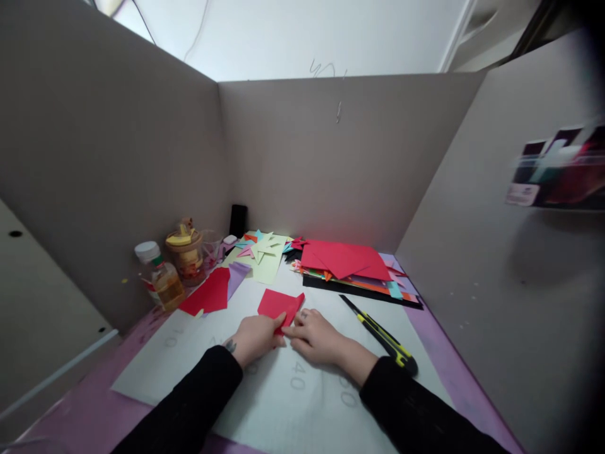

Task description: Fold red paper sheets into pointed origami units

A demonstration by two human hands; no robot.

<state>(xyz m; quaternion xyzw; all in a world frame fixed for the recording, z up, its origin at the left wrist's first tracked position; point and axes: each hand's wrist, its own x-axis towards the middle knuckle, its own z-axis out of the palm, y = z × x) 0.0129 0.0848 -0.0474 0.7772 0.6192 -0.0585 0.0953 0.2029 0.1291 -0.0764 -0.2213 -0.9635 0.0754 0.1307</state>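
A small folded piece of red paper (274, 304) lies on the white sheet (302, 416) in the middle, its right edge raised in a narrow fold. My left hand (258, 334) presses on its lower edge, thumb on top and the other fingers curled below. From the right, my right hand (314, 334) touches the paper's lower right corner with its fingertips, the fingers bent close together. Both hands nearly meet at that corner.
A yellow and black cutter (385, 335) lies right of my right hand. Behind are stacked red sheets (347, 260) and paper stars (265, 247). At left stand a bottle (165, 284) and a lidded cup (186, 255), near a red scrap (210, 293). Grey panels (321, 157) surround the desk.
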